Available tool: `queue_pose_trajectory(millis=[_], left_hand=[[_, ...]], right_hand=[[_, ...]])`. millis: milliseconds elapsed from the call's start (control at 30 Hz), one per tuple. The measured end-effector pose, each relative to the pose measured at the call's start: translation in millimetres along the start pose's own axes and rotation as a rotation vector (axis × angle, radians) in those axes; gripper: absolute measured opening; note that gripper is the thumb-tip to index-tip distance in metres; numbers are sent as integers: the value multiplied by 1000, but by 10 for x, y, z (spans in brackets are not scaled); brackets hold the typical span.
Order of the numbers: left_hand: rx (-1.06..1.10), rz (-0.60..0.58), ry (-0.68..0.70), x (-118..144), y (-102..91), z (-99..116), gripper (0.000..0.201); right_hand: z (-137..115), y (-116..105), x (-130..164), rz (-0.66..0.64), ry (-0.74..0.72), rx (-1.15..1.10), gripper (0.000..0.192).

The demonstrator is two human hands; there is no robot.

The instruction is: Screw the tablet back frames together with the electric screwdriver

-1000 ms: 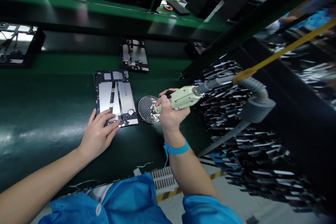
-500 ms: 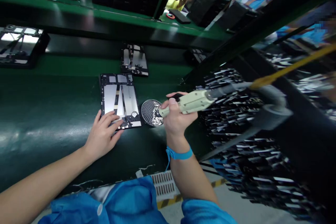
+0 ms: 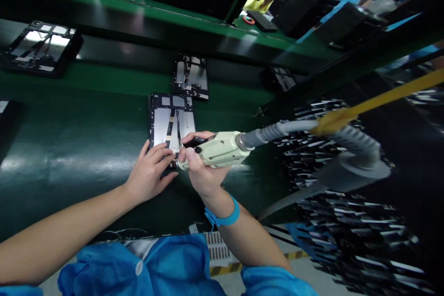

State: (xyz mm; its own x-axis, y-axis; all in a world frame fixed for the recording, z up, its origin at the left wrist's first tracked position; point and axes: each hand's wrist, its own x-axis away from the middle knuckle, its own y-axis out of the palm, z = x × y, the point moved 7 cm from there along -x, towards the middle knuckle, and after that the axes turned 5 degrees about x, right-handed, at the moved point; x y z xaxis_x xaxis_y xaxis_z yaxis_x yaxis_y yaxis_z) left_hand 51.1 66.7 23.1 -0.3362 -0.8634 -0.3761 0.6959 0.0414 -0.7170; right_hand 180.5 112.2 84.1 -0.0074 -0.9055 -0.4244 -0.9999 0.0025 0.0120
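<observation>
An opened tablet (image 3: 161, 125) lies on the green bench, its silver inner plate and dark flex cables facing up. My left hand (image 3: 147, 173) rests on its lower left edge, fingers stretched out over the rim and thumb just below it. My right hand (image 3: 204, 173) is closed around a pale green electric screwdriver (image 3: 225, 148), its thumb along the body. The screwdriver's front end points at the tablet's lower edge, close to my left fingertips; whether its bit touches a screw is hidden. My right hand and the tool cover the tablet's lower right corner.
Another opened tablet (image 3: 190, 76) lies just behind, with more at the far left (image 3: 41, 48) and far right (image 3: 282, 78). A grey cable (image 3: 294, 126) tied to a yellow strap (image 3: 388, 99) runs right. Racks of dark parts (image 3: 354, 222) stand at the right.
My right hand has brought the screwdriver left, from over the round metal dish of screws to the tablet's lower edge. The dish is now hidden. My left hand remains on the tablet.
</observation>
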Motion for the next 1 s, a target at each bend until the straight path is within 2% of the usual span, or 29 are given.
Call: queue_pose_trajectory(millis=[333, 533, 700, 833, 933, 1000], left_hand=[[-11, -10, -15, -20, 1, 4, 31], [-109, 16, -1, -47, -63, -45, 25], [-195, -28, 26, -159, -84, -79, 23], [-210, -86, 7, -44, -178, -69, 27], [-243, -69, -42, 289, -382, -115, 29], [-266, -31, -79, 501, -576, -230, 28]], right_hand=[[36, 48, 62, -52, 36, 12, 27], [65, 90, 73, -64, 51, 10, 23], [113, 134, 38, -83, 72, 2, 19], [38, -40, -33, -15, 79, -119, 23], [-66, -350, -83, 69, 1, -158, 25], [-63, -568, -106, 124, -21, -116, 26]])
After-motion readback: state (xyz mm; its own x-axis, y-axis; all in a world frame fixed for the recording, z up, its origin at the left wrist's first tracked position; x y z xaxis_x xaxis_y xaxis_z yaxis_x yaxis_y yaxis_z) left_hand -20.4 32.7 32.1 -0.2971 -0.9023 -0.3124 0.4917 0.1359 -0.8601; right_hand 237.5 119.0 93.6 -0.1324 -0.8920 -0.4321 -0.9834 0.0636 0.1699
